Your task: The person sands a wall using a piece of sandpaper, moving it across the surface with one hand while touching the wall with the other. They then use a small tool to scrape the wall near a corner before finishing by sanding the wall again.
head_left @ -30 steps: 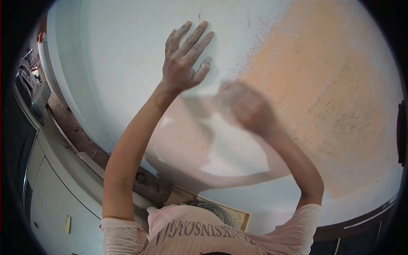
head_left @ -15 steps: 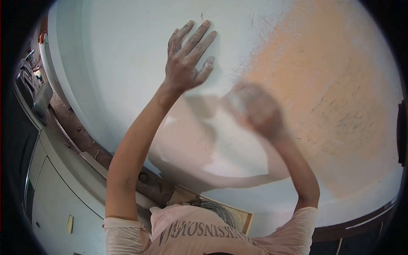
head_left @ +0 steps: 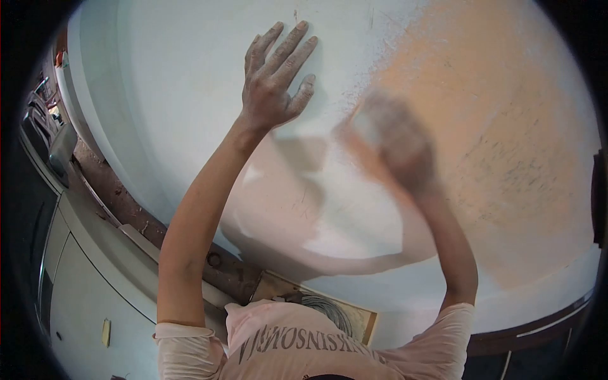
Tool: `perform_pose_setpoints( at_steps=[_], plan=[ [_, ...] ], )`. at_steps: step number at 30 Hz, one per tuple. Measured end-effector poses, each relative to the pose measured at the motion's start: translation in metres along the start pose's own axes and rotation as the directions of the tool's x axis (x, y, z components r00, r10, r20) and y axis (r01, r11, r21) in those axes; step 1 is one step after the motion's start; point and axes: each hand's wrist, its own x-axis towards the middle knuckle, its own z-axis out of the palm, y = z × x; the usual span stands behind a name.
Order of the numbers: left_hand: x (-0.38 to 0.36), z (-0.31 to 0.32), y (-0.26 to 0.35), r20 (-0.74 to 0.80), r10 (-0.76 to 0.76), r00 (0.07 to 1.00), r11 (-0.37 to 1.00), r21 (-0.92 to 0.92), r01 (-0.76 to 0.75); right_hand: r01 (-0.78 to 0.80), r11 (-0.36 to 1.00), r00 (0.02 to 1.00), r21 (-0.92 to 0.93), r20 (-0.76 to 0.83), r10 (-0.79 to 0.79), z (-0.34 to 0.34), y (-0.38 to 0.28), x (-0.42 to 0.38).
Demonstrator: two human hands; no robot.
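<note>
My left hand (head_left: 272,82) lies flat with spread, dusty fingers on a large pale panel (head_left: 183,95). To its right, my right hand (head_left: 402,142) is smeared by motion over the edge of an orange-tan patch (head_left: 462,95) on that panel. The hand looks curled around a pale thing (head_left: 367,128) with a reddish edge beside it, too blurred to name. Scratchy marks run along the patch's border, and dark scuffs (head_left: 513,161) show in its right part. Lower down, shadows of my arms and body fall across the panel.
Close on my left stands a grey-green vehicle body (head_left: 95,278) with a mirror (head_left: 62,149). Below me, a shallow wooden-edged tray or board (head_left: 367,326) carries a coil of grey wire or hose (head_left: 326,309). A dark reddish-brown edge (head_left: 538,329) runs at the lower right.
My right hand has moved up and to the right across the panel, still blurred. My left hand stays flat on the panel, a little higher in the view.
</note>
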Motion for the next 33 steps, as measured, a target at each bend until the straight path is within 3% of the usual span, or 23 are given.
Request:
perform_pose_setpoints(
  at_steps=[2, 5, 8, 9, 11, 13, 14, 15, 16, 18, 20, 22, 23, 25, 28, 33],
  plan=[
    [-0.001, 0.001, 0.001, 0.002, -0.004, 1.0, 1.0, -0.008, 0.004, -0.136, 0.986, 0.977, -0.1, -0.178, 0.117, -0.024, 0.036, 0.017],
    [-0.001, 0.001, 0.001, -0.005, -0.002, 1.0, 1.0, 0.016, 0.002, -0.196, 0.965, 0.951, -0.172, -0.272, 0.144, -0.008, 0.03, 0.007],
    [-0.002, 0.004, 0.002, -0.002, 0.006, 1.0, 1.0, 0.029, -0.006, -0.221, 0.974, 0.975, 0.056, -0.017, 0.223, 0.035, -0.045, -0.043],
    [-0.002, 0.004, 0.002, 0.004, 0.004, 1.0, 1.0, 0.027, -0.004, -0.235, 0.972, 0.969, 0.004, 0.08, 0.234, 0.053, -0.076, -0.066],
    [-0.002, 0.004, 0.002, 0.013, 0.007, 1.0, 1.0, 0.03, -0.008, -0.408, 0.79, 0.912, 0.457, 0.166, 0.375, 0.056, -0.122, -0.092],
    [-0.005, 0.001, 0.0, 0.027, 0.018, 0.999, 0.999, 0.049, -0.019, -0.75, 0.437, 0.662, 0.497, 0.563, 0.495, 0.046, -0.167, -0.115],
    [-0.006, -0.002, 0.001, 0.044, 0.009, 0.999, 0.999, 0.043, -0.011, -0.737, 0.296, 0.644, 0.608, 0.499, 0.579, 0.043, -0.187, -0.128],
    [-0.008, -0.004, 0.002, 0.045, -0.013, 0.999, 0.998, 0.069, 0.01, -0.81, 0.178, 0.533, 0.559, 0.572, 0.624, 0.041, -0.207, -0.147],
    [-0.011, -0.004, 0.003, 0.047, -0.039, 0.998, 0.995, 0.093, 0.034, -0.856, 0.174, 0.475, 0.486, 0.611, 0.633, 0.037, -0.226, -0.167],
    [-0.02, -0.003, 0.011, 0.057, -0.105, 0.993, 0.987, 0.126, 0.098, -0.873, 0.026, 0.36, 0.487, 0.607, 0.709, 0.038, -0.267, -0.232],
    [-0.032, 0.005, 0.026, 0.0, -0.206, 0.979, 0.973, 0.107, 0.205, -0.931, -0.243, -0.031, 0.273, 0.603, 0.797, 0.02, -0.304, -0.292],
    [-0.04, 0.012, 0.046, 0.001, -0.326, 0.945, 0.939, 0.114, 0.324, -0.821, -0.531, -0.389, 0.21, 0.476, 0.789, 0.01, -0.365, -0.388],
    [-0.044, 0.015, 0.058, -0.016, -0.344, 0.939, 0.931, 0.123, 0.344, -0.884, -0.467, -0.441, -0.018, 0.363, 0.821, -0.005, -0.396, -0.425],
    [-0.047, 0.024, 0.075, -0.062, -0.37, 0.927, 0.917, 0.135, 0.375, -0.663, -0.696, -0.73, -0.274, 0.441, 0.522, -0.048, -0.443, -0.479],
    [-0.058, 0.03, 0.083, -0.052, -0.375, 0.926, 0.914, 0.149, 0.378, -0.455, -0.668, -0.874, -0.589, 0.151, 0.462, -0.084, -0.539, -0.508],
    [-0.066, 0.026, 0.079, -0.023, -0.279, 0.96, 0.946, 0.166, 0.279, -0.185, -0.694, -0.971, -0.696, 0.02, 0.239, -0.105, -0.615, -0.495]
  ],
)
